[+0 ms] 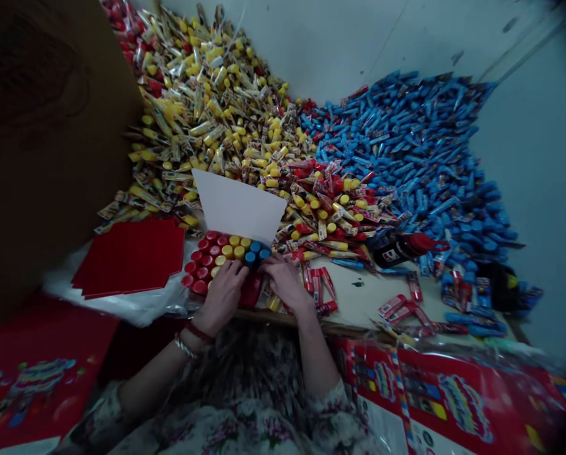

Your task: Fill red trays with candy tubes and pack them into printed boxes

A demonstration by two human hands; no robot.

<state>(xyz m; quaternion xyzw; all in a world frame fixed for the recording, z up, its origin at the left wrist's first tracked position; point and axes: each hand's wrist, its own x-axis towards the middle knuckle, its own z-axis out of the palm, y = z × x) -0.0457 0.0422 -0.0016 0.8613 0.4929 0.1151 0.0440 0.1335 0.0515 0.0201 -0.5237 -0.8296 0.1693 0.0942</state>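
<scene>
1. The left forearm (153, 379) slants in from the near left, rising toward the far right; a dark red band (200, 332) and a pale bracelet (184, 346) circle its wrist.
2. The left hand (225, 287) is palm down, back facing up, over the near part of an open box (251, 289). Its fingers bend downward toward the far side, among the capped tubes; their tips are partly hidden, so I cannot tell whether they grip anything.
3. The right forearm (319, 357) reaches from the near right toward the far left. The right hand (285, 282) lies at the box's right side, its fingers loosely curled inward just beside the blue caps (250, 258). How far they close, and on what, cannot be told.
4. The box stands at the table's near edge, between and under the hands, its white flap (240, 205) raised on the far side. Red caps (202, 272) fill the left, yellow caps (234, 241) the middle, blue the right.
5. Loose red tubes (317, 285) lie right of the right hand; red sheets (131, 259) lie left of the box.
6. Beyond, yellow tubes (216, 114) heap at far left, blue tubes (382, 139) at far right.
</scene>
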